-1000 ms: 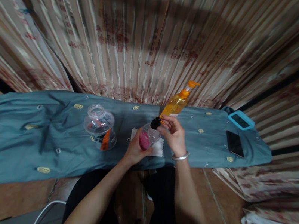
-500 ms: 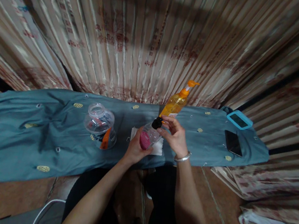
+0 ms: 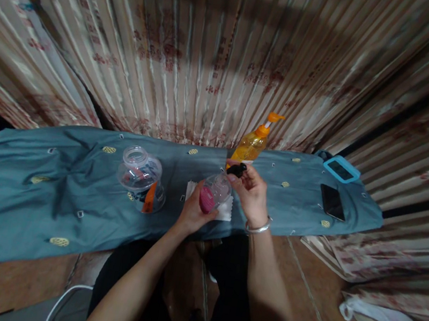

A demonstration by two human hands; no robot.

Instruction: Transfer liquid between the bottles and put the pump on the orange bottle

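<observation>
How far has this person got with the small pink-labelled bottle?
Done: the black cap looks lifted off, pinched in the right hand. In hand: the left hand grips the small bottle, tilted. Left: the orange pump bottle and clear jar stand untouched.

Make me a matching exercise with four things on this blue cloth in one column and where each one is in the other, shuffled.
Things:
1. small clear bottle
2. black cap
3. orange pump bottle
4. black phone

Places:
A. flat on the cloth at the right, next to a blue-framed device
B. pinched in the right hand
C. upright at the back edge of the blue cloth
D. held in the left hand, over a white napkin

Pairs: 1-D, 2-B, 3-C, 4-A
</observation>
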